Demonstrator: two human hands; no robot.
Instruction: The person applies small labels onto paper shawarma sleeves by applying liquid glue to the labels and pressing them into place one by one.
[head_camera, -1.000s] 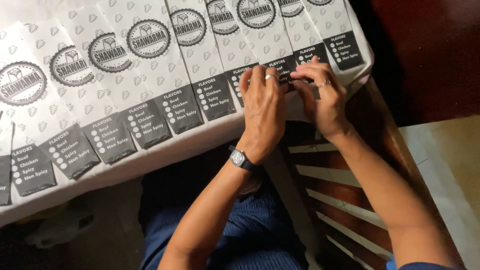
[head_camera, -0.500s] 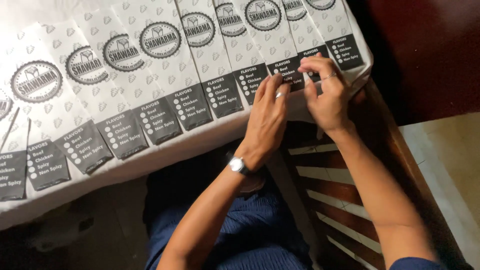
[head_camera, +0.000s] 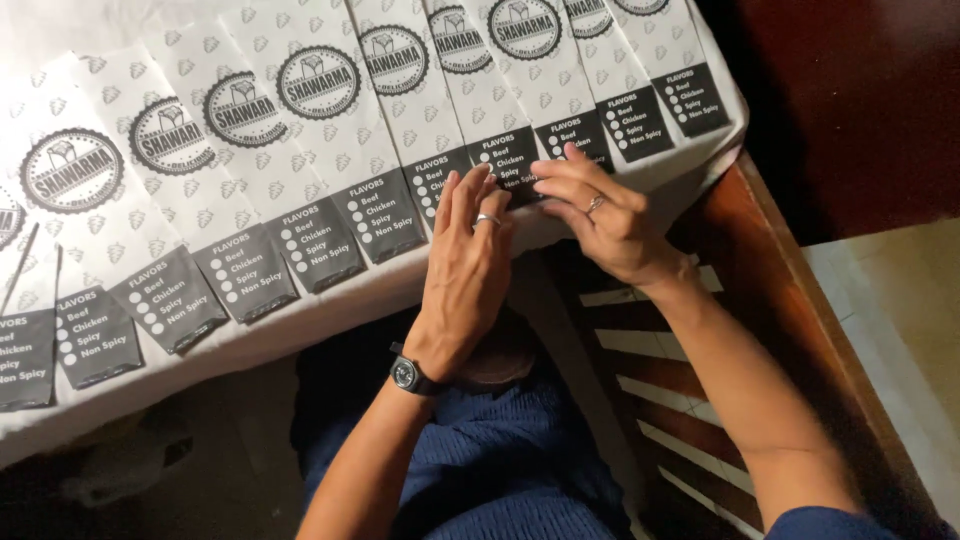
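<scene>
While both hands rest flat and open, left hand (head_camera: 468, 262) and right hand (head_camera: 600, 212) press one bag's (head_camera: 515, 150) dark lower end at the bench (head_camera: 300, 325) edge; I judge aligning underway; next calls for gentle sliding.

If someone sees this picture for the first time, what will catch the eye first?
First, the row of white paper bags with round dark logos, fanned in an overlapping line across the table from left to upper right. Next, the two hands at the centre: the left hand, with a ring and a black wristwatch, and the right hand both touch the dark lower end of one bag.
</scene>
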